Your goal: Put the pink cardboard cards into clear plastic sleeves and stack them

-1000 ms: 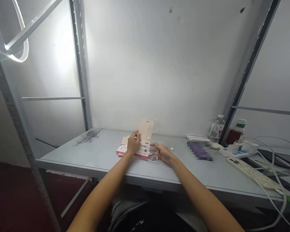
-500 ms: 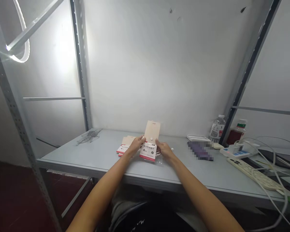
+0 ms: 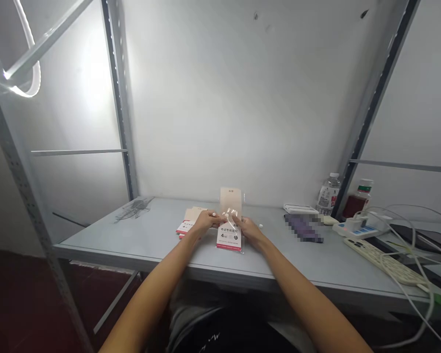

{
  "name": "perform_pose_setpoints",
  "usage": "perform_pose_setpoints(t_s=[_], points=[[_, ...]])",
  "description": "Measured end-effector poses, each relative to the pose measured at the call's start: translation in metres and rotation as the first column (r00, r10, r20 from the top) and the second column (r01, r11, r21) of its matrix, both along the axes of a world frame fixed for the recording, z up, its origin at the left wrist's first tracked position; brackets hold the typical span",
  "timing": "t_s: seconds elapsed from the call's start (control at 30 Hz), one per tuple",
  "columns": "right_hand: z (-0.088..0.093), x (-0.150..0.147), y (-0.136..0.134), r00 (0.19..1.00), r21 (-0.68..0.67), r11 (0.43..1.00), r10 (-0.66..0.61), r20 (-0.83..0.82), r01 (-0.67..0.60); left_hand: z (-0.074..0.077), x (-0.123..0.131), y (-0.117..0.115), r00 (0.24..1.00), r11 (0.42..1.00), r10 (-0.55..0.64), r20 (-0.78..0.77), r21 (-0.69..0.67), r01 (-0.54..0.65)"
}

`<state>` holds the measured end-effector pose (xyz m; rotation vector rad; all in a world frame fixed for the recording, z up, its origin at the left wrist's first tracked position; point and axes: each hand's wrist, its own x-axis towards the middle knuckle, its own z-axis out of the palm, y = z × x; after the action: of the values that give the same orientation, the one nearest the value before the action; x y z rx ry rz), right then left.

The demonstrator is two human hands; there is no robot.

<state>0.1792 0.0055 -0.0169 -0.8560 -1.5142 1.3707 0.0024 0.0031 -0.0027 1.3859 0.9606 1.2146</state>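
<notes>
Both hands hold a clear plastic pouch (image 3: 229,239) with a beige, white and red printed card inside, upright near the table's middle. My left hand (image 3: 206,221) pinches its left edge, near a small white button at mid-height. My right hand (image 3: 253,230) grips the right edge, its thumb laid across the front beside the button. The clear film shines above the white label. Just left of my left hand lies a small stack of similar cards (image 3: 186,225), partly hidden by that hand. A small white piece (image 3: 260,226) lies beyond my right hand.
The grey table (image 3: 132,245) stands against a white wall between metal posts. To the right are a purple blurred item (image 3: 303,228), a water bottle (image 3: 329,193), a red-filled bottle (image 3: 357,200), a power strip (image 3: 360,229), a keyboard (image 3: 385,262) and loose cables. Dark mesh (image 3: 134,210) lies at the back left.
My hands have drawn closer together over the front of the pouch, the right thumb moving in toward the button. The pouch now stands straighter and a little lower.
</notes>
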Motion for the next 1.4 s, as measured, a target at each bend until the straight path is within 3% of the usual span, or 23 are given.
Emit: perform_pose_setpoints(t_s=[0.17,0.43,0.6,0.8,1.1,1.4], points=[[0.002,-0.001,-0.006,0.995,0.041,0.994,0.099,0.034,-0.100,0.001,0.000,-0.001,0.995,0.996,0.050,-0.086,0.075,-0.044],[0.004,0.001,-0.006,0.995,0.060,0.998,0.012,0.104,-0.019,0.009,0.003,-0.010,0.996,0.992,-0.049,-0.072,0.110,0.056],[0.003,0.000,-0.005,0.992,0.054,0.997,0.042,0.116,-0.049,0.005,0.001,-0.005,0.993,0.995,0.039,-0.111,0.091,-0.029],[-0.002,0.001,-0.001,0.993,0.076,0.995,0.053,0.105,-0.061,0.003,0.001,-0.002,0.997,0.997,0.036,-0.065,0.074,-0.031],[0.001,0.002,-0.006,0.973,0.034,0.980,0.191,0.130,-0.197,0.002,-0.001,0.004,0.993,0.998,0.055,0.109,0.036,-0.059],[0.000,0.001,-0.006,0.985,0.049,0.989,0.131,0.111,-0.137,-0.005,-0.004,0.012,0.991,0.990,0.114,0.064,0.074,-0.119]])
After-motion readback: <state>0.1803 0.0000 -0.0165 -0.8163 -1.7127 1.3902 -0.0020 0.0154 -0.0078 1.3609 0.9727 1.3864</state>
